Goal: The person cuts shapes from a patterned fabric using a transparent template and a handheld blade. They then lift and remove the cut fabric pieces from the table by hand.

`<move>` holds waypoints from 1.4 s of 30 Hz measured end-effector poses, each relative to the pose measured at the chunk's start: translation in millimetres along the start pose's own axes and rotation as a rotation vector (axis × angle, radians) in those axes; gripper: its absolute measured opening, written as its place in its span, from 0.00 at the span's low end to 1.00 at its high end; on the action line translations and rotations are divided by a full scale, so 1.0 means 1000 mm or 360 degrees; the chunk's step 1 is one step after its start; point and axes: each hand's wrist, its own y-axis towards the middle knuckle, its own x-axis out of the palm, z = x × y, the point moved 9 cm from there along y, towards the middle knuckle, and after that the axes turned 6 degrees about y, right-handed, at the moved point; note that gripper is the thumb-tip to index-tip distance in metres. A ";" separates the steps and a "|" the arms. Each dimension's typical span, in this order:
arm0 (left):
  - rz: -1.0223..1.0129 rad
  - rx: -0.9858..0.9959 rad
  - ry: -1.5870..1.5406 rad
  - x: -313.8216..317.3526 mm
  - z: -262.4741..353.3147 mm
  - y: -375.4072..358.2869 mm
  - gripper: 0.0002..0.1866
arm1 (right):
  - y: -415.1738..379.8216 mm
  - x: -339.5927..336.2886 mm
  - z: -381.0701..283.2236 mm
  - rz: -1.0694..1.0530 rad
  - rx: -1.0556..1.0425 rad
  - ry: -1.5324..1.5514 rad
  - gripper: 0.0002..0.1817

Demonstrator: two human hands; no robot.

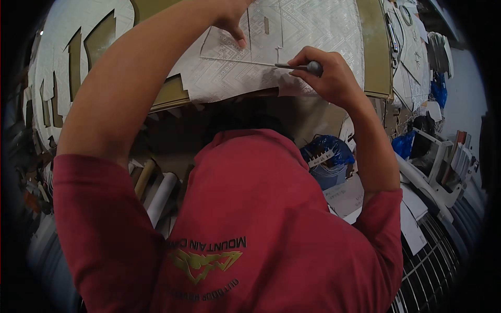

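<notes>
My right hand [329, 70] grips a slim pen-like tool with a rounded grey end [314, 68]; its dark tip points left and rests at a white line. Silvery-white fabric [329, 31] with a zigzag weave lies under both hands. Dark and white lines outline a panel shape [263, 49] on it. At the top edge of the view my left hand [232, 18] is partly cut off. Its thumb stretches down onto the panel, apart from the fingers, and I see nothing held in it.
The fabric lies on an olive-green tabletop [378, 57], with cut-out gaps at the left. Cut pieces and scissors-like tools lie at the far right. Below stand rolls [162, 193], a blue-bagged bin [334, 156] and a white metal frame [436, 167].
</notes>
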 end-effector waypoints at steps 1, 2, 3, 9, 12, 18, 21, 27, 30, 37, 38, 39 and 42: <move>-0.0001 -0.0005 -0.0006 0.011 0.000 -0.009 0.77 | 0.002 0.002 0.000 -0.0035 0.0018 0.0012 0.09; -0.0002 -0.0010 -0.0011 0.008 -0.002 0.004 0.77 | 0.003 0.003 0.000 -0.0070 0.0035 0.0024 0.09; -0.0003 -0.0014 -0.0015 0.011 0.001 -0.010 0.77 | 0.004 0.002 -0.001 -0.0073 0.0036 0.0024 0.09; -0.0018 -0.0035 -0.0026 0.003 0.002 -0.001 0.77 | 0.008 0.001 -0.002 -0.0130 0.0013 -0.0016 0.09; -0.0030 -0.0043 -0.0026 0.011 0.003 -0.016 0.77 | 0.011 0.002 -0.006 -0.0168 -0.0088 -0.0061 0.09; -0.0085 -0.0106 0.0017 0.003 0.009 -0.027 0.77 | 0.012 0.020 0.009 -0.0086 -0.0261 0.0108 0.08; -0.0120 -0.0161 0.0092 -0.009 0.014 -0.042 0.77 | 0.047 0.076 -0.010 0.0078 -0.0449 0.0322 0.08; -0.0164 -0.0158 0.0187 -0.011 0.006 -0.051 0.77 | 0.073 0.124 -0.053 0.0469 -0.0399 0.0239 0.06; -0.0095 -0.0047 0.0175 -0.015 0.007 -0.042 0.77 | 0.040 0.109 -0.042 0.0490 -0.0404 0.0299 0.07; 0.0125 0.0285 0.0156 -0.043 0.030 -0.043 0.77 | -0.063 0.055 -0.014 0.1148 0.0368 0.0307 0.08; 0.0117 0.0302 0.0179 -0.043 0.032 -0.042 0.77 | -0.066 0.055 -0.016 0.1180 0.0396 0.0270 0.08; 0.0108 0.0314 0.0198 -0.043 0.033 -0.041 0.78 | -0.068 0.054 -0.014 0.1281 0.0488 0.0215 0.08; 0.0066 0.0325 0.0258 -0.037 0.030 -0.040 0.78 | -0.066 0.054 -0.009 0.1495 0.0618 0.0173 0.08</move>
